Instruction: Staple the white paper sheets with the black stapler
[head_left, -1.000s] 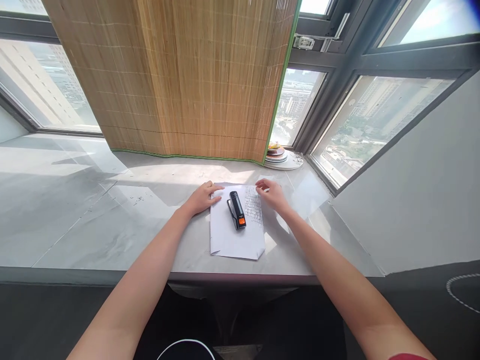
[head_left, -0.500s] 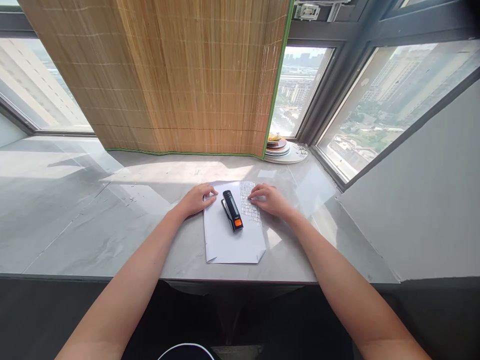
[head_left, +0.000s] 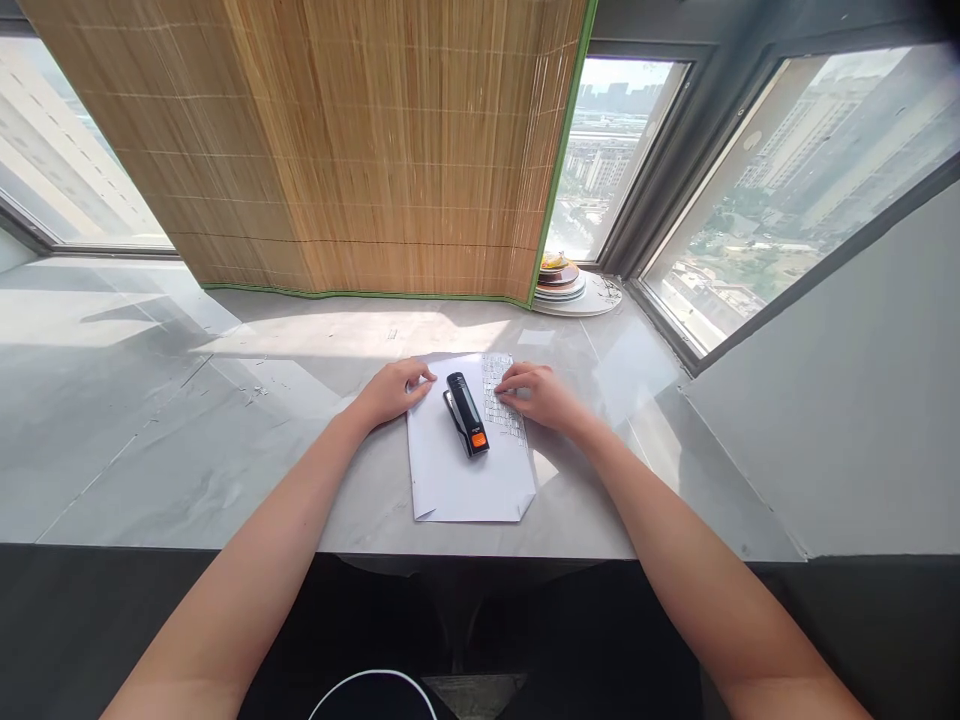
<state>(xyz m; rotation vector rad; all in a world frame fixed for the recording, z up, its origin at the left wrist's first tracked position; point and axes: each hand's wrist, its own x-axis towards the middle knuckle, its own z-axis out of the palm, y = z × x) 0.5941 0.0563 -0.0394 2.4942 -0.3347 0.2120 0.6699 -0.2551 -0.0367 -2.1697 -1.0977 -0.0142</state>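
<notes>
While the left hand [head_left: 390, 392] lies flat on the paper [head_left: 469, 470], the right hand [head_left: 541, 397] has curled fingertips touching the staples [head_left: 501, 402]; stapler [head_left: 466, 414] lies untouched between them; nothing stapled yet.

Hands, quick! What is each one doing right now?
Left hand: open, fingers resting on the paper, holding nothing.
Right hand: open, fingertips on the staples beside the stapler, holding nothing.
</notes>
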